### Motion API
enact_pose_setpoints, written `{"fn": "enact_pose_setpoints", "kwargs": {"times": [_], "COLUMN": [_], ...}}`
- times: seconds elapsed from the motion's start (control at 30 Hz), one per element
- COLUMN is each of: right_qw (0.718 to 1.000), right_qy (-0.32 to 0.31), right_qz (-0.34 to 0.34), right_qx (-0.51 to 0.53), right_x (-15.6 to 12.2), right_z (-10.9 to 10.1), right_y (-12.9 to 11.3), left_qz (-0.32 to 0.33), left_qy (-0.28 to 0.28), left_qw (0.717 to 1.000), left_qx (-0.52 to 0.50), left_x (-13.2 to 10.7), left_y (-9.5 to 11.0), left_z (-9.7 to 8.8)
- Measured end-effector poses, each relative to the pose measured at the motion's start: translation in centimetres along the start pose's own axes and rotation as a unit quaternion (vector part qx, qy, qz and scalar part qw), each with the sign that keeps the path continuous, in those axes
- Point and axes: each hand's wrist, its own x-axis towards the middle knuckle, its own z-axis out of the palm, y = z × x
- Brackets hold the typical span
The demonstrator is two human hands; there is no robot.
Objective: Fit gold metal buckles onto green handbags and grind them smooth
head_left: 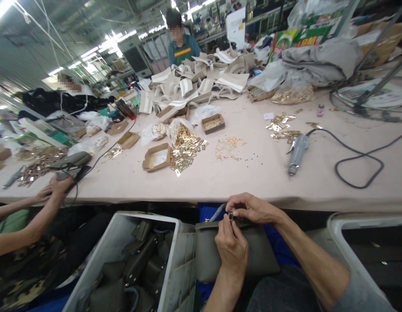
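Observation:
A dark grey-green bag [256,253] lies across my lap, just below the table edge. Above its top edge my left hand [232,245] reaches up, fingertips pinched on a small metal fitting [231,215]. My right hand [251,208] comes in from the right with thumb and fingers closed on the same fitting. The fingers partly cover the fitting, so its exact shape and whether it is joined to the bag cannot be made out.
An electric screwdriver [298,155] with a black cable lies on the table [240,182]. Gold metal plates [183,158], a cardboard tray [157,157] and tiny gold parts [230,147] lie further left. Bins [178,255] of bags flank me. A co-worker's hands [57,186] work at left.

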Motion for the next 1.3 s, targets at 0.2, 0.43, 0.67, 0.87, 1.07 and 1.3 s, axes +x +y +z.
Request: {"fn": "enact_pose_setpoints", "kwargs": {"times": [0.2, 0.43, 0.67, 0.87, 1.07, 1.3], "right_qw": [0.993, 0.994, 0.995, 0.995, 0.990, 0.992], "right_qy": [0.098, 0.106, 0.093, 0.096, 0.060, 0.048], "right_qz": [-0.014, -0.003, 0.013, -0.004, 0.012, 0.011], "right_qx": [-0.061, -0.038, 0.015, 0.034, 0.126, 0.113], "right_x": [-0.2, -0.9, -0.8, -0.8, -0.8, -0.6], "right_z": [1.4, 1.1, 1.3, 1.1, 1.5, 1.4], "right_y": [0.3, 1.1, 1.7, 1.6, 1.6, 1.6], "left_qz": [-0.023, -0.268, -0.349, -0.349, -0.360, -0.382], "left_qy": [-0.014, -0.198, -0.207, -0.235, -0.209, -0.161], "left_qw": [0.999, 0.889, 0.822, 0.802, 0.789, 0.792], "left_qx": [-0.030, -0.315, -0.400, -0.424, -0.452, -0.449], "left_x": [0.2, 2.0, 3.0, 3.0, 3.0, 2.7], "left_y": [-0.2, -0.7, -1.2, -1.7, -2.2, -1.5], "left_z": [-0.1, -2.4, -2.4, -2.3, -2.3, -1.5]}}
